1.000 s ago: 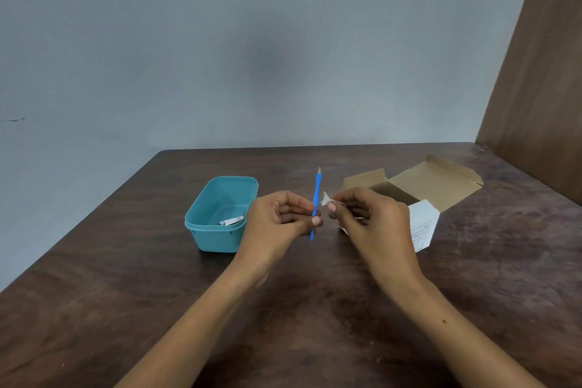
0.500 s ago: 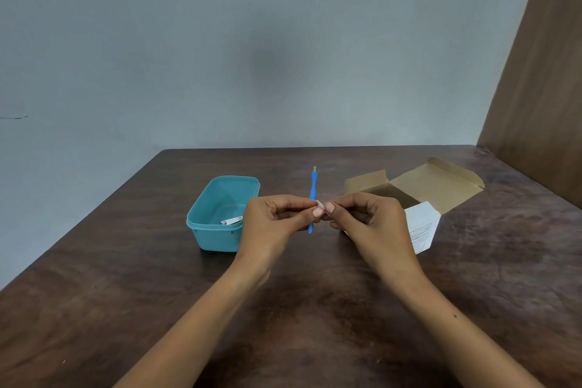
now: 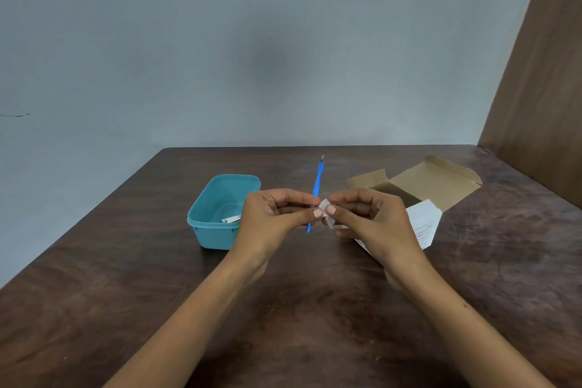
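Note:
My left hand (image 3: 277,220) and my right hand (image 3: 378,224) meet fingertip to fingertip above the table. Together they pinch a small white packet (image 3: 329,220) between thumbs and forefingers. A thin blue tool (image 3: 318,179) with a metal tip runs behind my left fingertips, pointing up and away. Its lower end shows below my left thumb, so the left hand holds it too.
A teal plastic container (image 3: 201,214) stands left of my hands with a small white item (image 3: 231,219) inside. An open cardboard box (image 3: 434,179) with a white printed side lies behind my right hand. The dark wooden table (image 3: 283,309) meets a wooden panel (image 3: 541,88) at the right.
My hands have come together: earlier my right hand alone held the packet beside the blue tool, now both pinch it. The tool has tilted, its tip farther up and right.

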A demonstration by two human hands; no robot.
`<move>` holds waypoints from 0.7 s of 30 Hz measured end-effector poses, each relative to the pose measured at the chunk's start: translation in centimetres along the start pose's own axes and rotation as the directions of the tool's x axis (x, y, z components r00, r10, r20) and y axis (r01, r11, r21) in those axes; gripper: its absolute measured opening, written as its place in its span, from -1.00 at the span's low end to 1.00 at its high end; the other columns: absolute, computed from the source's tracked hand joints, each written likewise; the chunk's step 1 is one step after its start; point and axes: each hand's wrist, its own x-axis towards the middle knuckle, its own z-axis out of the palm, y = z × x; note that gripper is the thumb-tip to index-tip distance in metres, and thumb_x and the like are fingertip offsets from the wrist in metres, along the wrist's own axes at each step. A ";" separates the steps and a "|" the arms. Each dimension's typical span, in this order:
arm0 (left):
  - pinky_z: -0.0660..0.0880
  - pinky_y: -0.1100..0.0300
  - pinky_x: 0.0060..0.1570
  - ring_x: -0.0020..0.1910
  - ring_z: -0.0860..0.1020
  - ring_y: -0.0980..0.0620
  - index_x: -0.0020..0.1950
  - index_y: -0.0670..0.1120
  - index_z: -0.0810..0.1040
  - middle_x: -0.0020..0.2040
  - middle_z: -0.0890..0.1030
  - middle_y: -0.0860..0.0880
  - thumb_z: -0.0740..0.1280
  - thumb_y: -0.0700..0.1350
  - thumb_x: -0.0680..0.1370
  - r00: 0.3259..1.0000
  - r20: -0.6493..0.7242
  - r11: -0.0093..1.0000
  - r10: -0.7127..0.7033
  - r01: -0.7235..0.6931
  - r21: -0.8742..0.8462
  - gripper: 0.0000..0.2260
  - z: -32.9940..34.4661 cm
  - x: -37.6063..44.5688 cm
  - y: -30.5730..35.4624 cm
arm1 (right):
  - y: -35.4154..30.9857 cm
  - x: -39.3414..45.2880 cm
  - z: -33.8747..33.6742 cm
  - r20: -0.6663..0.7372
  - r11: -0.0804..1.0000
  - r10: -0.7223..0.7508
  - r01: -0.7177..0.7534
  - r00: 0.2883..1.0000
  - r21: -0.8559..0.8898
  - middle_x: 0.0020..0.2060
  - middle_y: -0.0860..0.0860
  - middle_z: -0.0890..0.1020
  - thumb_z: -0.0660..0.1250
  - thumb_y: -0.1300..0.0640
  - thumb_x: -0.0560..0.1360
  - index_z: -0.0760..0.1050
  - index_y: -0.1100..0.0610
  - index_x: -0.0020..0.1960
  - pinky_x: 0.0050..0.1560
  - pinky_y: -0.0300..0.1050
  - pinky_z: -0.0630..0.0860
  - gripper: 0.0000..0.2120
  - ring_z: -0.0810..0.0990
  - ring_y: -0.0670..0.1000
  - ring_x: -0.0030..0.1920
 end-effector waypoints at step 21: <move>0.61 0.25 -0.12 -0.08 0.69 -0.03 0.05 -0.28 0.59 -0.09 0.71 -0.17 0.46 -0.45 0.33 0.991 0.137 0.999 0.001 0.005 -0.046 -0.69 0.0 0.1 -0.5 | 0.4 -0.7 1.0 -0.078 0.901 -0.278 0.231 0.958 -0.367 -0.29 -0.11 0.65 0.47 0.29 0.38 0.59 0.14 -0.17 -0.23 -0.43 0.53 -0.90 0.64 -0.22 -0.23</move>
